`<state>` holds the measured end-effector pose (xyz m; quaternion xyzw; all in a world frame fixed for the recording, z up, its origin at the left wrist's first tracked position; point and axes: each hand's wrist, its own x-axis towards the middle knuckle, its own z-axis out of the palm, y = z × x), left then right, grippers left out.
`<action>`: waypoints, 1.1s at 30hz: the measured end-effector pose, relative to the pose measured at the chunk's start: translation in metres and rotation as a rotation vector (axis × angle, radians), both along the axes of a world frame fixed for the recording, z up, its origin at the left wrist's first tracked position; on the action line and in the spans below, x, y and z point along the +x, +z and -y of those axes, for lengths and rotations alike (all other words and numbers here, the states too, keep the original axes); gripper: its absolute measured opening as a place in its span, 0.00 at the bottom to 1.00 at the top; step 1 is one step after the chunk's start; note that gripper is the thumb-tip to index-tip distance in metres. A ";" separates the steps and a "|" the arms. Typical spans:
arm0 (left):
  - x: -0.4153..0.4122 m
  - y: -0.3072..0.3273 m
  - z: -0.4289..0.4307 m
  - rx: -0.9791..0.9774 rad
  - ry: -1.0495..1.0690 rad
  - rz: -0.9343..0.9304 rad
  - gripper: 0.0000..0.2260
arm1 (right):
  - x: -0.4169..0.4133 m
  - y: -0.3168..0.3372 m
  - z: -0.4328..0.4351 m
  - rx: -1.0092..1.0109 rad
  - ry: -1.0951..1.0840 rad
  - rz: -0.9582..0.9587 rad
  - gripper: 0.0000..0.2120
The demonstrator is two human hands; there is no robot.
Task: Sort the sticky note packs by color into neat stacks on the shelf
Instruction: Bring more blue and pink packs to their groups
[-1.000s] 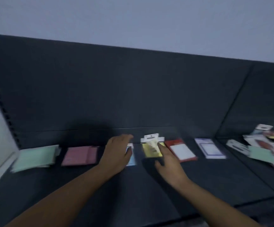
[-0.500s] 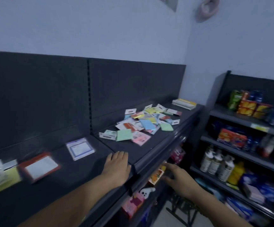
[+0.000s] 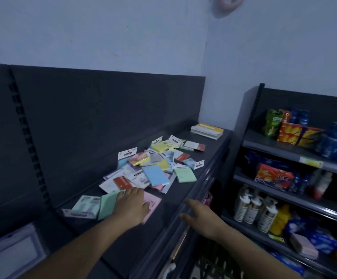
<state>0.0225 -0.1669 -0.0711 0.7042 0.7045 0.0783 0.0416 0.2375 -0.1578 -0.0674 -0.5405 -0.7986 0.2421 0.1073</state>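
Found the left hand [image 3: 132,206] palm down on the shelf [image 3: 159,226], fingers stretched nearly straight, covering the near part of a pink pack [image 3: 153,201] and the right edge of a mint-green pack [image 3: 107,205] — resting or pressing, nothing curled round either. Noted a white-backed pack [image 3: 84,206] just left of that hand, touching the mint-green one. Recorded the main pile of sticky note packs [image 3: 153,168] just beyond the left fingertips, unsorted and overlapping: a red pack [image 3: 122,183] closest, a light blue pack [image 3: 155,175] beyond and to the right, a second green pack [image 3: 185,175] further right, yellow packs [image 3: 160,147] toward the far side. Logged a flat stack of yellow-topped pads [image 3: 207,130] well past the pile, at the shelf's far end. Found the right hand [image 3: 202,216] spread wide, thumb out, holding nothing — placed at the shelf's front lip, right of the left hand; cannot tell contact with the lip. Noted a purple-framed pack [image 3: 12,256] well apart, left of the left forearm. Observed white pump bottles [image 3: 254,208] on a side rack [image 3: 280,153] right of the right hand.
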 end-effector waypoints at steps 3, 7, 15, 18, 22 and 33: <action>-0.004 -0.001 -0.039 -0.015 -0.019 -0.019 0.20 | -0.005 0.002 -0.040 0.027 -0.018 -0.006 0.25; -0.002 -0.007 -0.076 -0.022 -0.043 -0.016 0.23 | 0.005 -0.003 -0.084 0.046 -0.034 -0.009 0.25; 0.006 -0.021 -0.136 -0.161 -0.098 -0.120 0.36 | 0.034 -0.015 -0.191 0.082 0.008 0.086 0.31; 0.010 -0.026 -0.156 -0.227 -0.073 -0.189 0.40 | 0.042 -0.020 -0.241 0.162 0.039 0.215 0.34; 0.018 -0.026 -0.178 -0.350 -0.035 -0.276 0.42 | 0.048 -0.033 -0.300 0.040 0.111 0.353 0.36; 0.030 -0.016 -0.195 -0.299 0.135 -0.116 0.34 | 0.019 -0.035 -0.372 0.179 0.590 0.325 0.31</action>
